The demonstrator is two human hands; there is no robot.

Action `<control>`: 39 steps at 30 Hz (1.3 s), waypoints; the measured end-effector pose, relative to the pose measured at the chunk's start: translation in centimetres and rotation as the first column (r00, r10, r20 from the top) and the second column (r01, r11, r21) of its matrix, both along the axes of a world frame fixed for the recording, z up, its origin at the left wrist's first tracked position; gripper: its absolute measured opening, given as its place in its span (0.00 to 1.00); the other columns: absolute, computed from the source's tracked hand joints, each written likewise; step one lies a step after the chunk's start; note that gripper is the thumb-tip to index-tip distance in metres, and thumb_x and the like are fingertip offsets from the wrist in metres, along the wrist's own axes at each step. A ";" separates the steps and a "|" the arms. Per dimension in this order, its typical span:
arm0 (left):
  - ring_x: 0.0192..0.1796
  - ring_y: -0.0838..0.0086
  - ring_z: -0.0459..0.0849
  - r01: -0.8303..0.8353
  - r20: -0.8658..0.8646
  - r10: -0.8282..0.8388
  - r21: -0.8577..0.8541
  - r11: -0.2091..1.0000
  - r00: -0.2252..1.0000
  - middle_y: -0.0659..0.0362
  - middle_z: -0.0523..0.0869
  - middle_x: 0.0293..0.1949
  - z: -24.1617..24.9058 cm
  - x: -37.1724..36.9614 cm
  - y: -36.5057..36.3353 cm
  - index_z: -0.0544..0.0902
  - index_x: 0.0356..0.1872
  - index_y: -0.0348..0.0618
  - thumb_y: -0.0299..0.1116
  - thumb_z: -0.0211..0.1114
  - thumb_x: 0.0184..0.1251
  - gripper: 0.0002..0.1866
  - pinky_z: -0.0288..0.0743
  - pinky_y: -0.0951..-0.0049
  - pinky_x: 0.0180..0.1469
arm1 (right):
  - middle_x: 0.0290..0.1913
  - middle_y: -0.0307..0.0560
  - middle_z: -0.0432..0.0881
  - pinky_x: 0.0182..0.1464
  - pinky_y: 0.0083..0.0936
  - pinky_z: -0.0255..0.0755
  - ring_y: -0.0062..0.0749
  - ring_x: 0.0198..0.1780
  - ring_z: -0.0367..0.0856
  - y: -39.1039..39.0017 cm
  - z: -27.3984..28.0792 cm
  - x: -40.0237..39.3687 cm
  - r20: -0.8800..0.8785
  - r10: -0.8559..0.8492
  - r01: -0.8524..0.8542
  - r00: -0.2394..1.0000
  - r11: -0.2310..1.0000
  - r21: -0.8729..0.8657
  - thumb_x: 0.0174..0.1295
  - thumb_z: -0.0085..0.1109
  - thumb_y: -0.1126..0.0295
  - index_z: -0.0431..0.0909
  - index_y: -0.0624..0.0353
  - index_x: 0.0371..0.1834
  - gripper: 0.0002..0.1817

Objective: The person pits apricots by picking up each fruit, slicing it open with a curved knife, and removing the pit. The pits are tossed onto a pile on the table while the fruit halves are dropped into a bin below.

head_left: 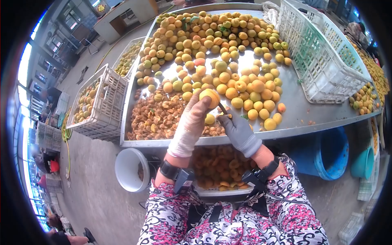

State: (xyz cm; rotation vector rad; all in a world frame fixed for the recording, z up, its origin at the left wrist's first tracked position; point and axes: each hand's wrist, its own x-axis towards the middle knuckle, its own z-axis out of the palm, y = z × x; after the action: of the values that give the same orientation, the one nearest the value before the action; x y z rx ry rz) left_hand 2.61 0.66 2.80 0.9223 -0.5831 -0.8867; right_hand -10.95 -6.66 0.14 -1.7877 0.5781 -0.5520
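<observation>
My left hand [191, 124], in a whitish, stained glove, is closed around a yellow apricot [210, 98] above the metal table. A groove or cut line seems to run across the fruit. In a grey glove, my right hand [241, 134] grips a small tool with a thin dark shaft [222, 108], whose tip reaches the apricot's side; the tip's shape is hard to make out. Whole apricots [255, 85] lie loose just beyond my hands. Left of my left hand spreads a heap of brown apricot pits [157, 116]. Below the table edge sits a container of apricot halves [222, 167].
The metal table [322, 118] has a raised rim. A white crate [326, 69] stands on its right side. Fruit-filled crates [102, 96] flank it on the left. On the floor are a white bucket [131, 169], a blue barrel [326, 153] and a teal bucket [362, 162].
</observation>
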 end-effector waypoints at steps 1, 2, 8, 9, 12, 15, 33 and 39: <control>0.53 0.69 0.79 0.008 0.109 -0.008 0.002 1.000 0.994 0.54 0.79 0.52 1.5 -0.6 0.5 0.68 0.62 0.35 0.41 0.66 0.62 0.31 0.70 0.68 0.60 | 0.32 0.60 0.81 0.37 0.39 0.72 0.55 0.37 0.81 -0.2 0.3 -0.1 -0.011 0.038 -0.038 0.999 0.999 -0.034 0.70 0.48 0.56 0.72 0.63 0.48 0.19; 0.53 0.69 0.79 0.007 0.108 -0.008 0.005 1.000 0.994 0.54 0.79 0.52 1.5 -0.3 0.8 0.68 0.62 0.35 0.41 0.66 0.62 0.31 0.70 0.68 0.60 | 0.32 0.60 0.81 0.37 0.39 0.72 0.55 0.37 0.81 -0.1 0.6 -0.1 -0.012 0.038 -0.039 0.999 0.999 -0.031 0.70 0.48 0.56 0.72 0.63 0.48 0.19; 0.52 0.68 0.79 0.124 -0.050 -0.127 -0.060 0.990 0.991 0.54 0.79 0.50 0.1 -0.9 0.0 0.65 0.65 0.38 0.35 0.65 0.62 0.31 0.71 0.70 0.58 | 0.34 0.62 0.81 0.37 0.40 0.72 0.55 0.38 0.81 0.1 0.4 0.1 0.029 -0.016 0.017 0.999 0.999 -0.042 0.69 0.49 0.57 0.70 0.62 0.54 0.20; 0.51 0.68 0.79 0.121 -0.110 -0.126 -0.055 0.991 0.986 0.55 0.78 0.48 0.2 -1.1 -0.3 0.66 0.63 0.39 0.39 0.67 0.62 0.31 0.73 0.67 0.55 | 0.35 0.57 0.82 0.37 0.34 0.73 0.43 0.37 0.81 0.1 0.4 0.1 0.076 -0.039 0.044 0.996 0.996 -0.076 0.70 0.49 0.60 0.70 0.62 0.56 0.19; 0.48 0.63 0.80 0.109 -0.495 -0.189 -0.187 0.976 0.848 0.51 0.79 0.45 -1.1 -1.0 -0.9 0.67 0.60 0.40 0.44 0.65 0.64 0.29 0.75 0.63 0.53 | 0.37 0.52 0.83 0.39 0.29 0.73 0.33 0.39 0.82 -0.2 1.8 -0.4 -0.107 -0.026 0.002 0.994 0.976 -0.219 0.70 0.49 0.62 0.70 0.63 0.58 0.19; 0.45 0.59 0.81 0.044 -0.502 -0.075 -0.073 0.996 0.862 0.47 0.81 0.42 -1.5 -1.1 -0.7 0.69 0.57 0.39 0.47 0.65 0.64 0.28 0.75 0.60 0.52 | 0.38 0.51 0.84 0.41 0.31 0.73 0.35 0.40 0.83 0.1 1.2 -0.6 -0.235 -0.002 -0.066 0.972 0.957 -0.283 0.70 0.49 0.62 0.70 0.63 0.57 0.19; 0.60 0.52 0.73 0.256 -0.491 -0.332 -0.217 0.942 0.805 0.42 0.72 0.57 -2.8 0.8 2.2 0.65 0.61 0.30 0.24 0.58 0.50 0.32 0.66 0.54 0.65 | 0.32 0.54 0.82 0.35 0.39 0.73 0.48 0.34 0.82 -0.2 0.4 -0.8 -0.217 0.124 -0.159 0.968 0.976 -0.149 0.69 0.49 0.54 0.65 0.57 0.65 0.26; 0.60 0.51 0.73 0.198 -0.603 -0.258 -0.166 0.966 0.755 0.42 0.72 0.58 -2.6 1.0 3.0 0.65 0.61 0.30 0.20 0.57 0.50 0.32 0.63 0.52 0.68 | 0.31 0.58 0.82 0.37 0.45 0.74 0.54 0.36 0.81 0.6 0.7 -0.7 -0.441 0.075 -0.247 0.894 0.905 -0.346 0.68 0.46 0.52 0.71 0.57 0.52 0.21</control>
State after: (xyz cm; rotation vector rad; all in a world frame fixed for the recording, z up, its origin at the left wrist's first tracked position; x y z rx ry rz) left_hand 3.66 3.66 0.16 0.4237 -0.1540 -1.3039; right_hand -11.62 -6.05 0.87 -2.3466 0.6264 -0.1633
